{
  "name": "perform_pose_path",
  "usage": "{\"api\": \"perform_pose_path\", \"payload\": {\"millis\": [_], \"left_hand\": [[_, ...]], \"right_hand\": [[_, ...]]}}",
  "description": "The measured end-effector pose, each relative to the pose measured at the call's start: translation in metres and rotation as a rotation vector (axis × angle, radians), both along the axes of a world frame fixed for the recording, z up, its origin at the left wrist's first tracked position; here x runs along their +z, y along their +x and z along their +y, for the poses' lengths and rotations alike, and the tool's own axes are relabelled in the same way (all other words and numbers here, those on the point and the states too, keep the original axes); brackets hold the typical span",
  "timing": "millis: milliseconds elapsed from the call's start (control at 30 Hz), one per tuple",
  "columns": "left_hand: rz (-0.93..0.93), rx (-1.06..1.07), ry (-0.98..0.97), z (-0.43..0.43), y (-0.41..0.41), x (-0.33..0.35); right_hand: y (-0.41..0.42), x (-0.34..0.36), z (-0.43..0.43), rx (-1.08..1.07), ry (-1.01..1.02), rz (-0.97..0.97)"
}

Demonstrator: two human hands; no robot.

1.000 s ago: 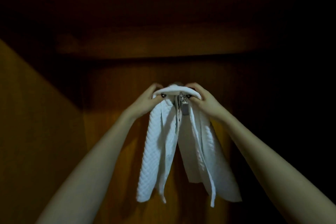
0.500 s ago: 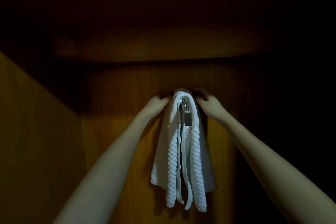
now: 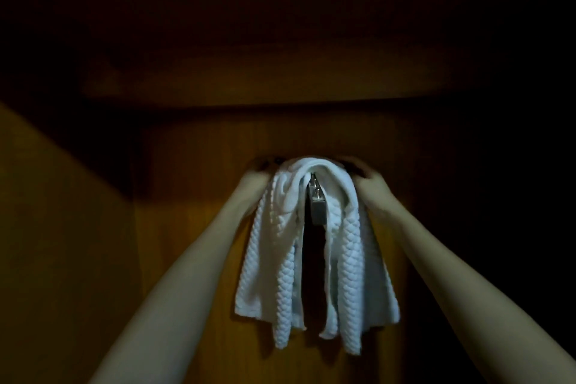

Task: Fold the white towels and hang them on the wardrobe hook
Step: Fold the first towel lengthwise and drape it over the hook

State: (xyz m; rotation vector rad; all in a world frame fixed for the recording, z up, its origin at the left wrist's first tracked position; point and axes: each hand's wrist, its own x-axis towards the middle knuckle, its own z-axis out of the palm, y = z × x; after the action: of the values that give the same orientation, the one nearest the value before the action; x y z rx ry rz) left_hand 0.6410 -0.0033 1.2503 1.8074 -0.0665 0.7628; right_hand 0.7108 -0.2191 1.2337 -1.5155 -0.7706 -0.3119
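Both hands' fingers (image 3: 358,165) flank the towel (image 3: 311,246) top (draped over the hook (image 3: 317,206)).

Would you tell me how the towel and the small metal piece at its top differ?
The towel is white, soft and textured, draped in long folds; the metal piece is grey, rigid and smooth. The towel is far larger and partly covers it. Both hang against the wooden panel.
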Motion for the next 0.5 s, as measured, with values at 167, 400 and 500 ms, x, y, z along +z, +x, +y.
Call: {"api": "perform_pose_path", "payload": {"millis": [167, 400, 500], "left_hand": [[-0.054, 0.135, 0.262, -0.01, 0.008, -0.007], [-0.082, 0.002, 0.326, -0.025, -0.014, -0.01], [-0.03, -0.062, 0.223, -0.024, -0.029, -0.033]], "right_hand": [[0.002, -0.008, 0.004, -0.163, -0.267, -0.223], [-0.014, -0.016, 0.001, -0.248, -0.421, -0.336], [-0.026, -0.029, -0.004, -0.141, -0.447, -0.222]]}}
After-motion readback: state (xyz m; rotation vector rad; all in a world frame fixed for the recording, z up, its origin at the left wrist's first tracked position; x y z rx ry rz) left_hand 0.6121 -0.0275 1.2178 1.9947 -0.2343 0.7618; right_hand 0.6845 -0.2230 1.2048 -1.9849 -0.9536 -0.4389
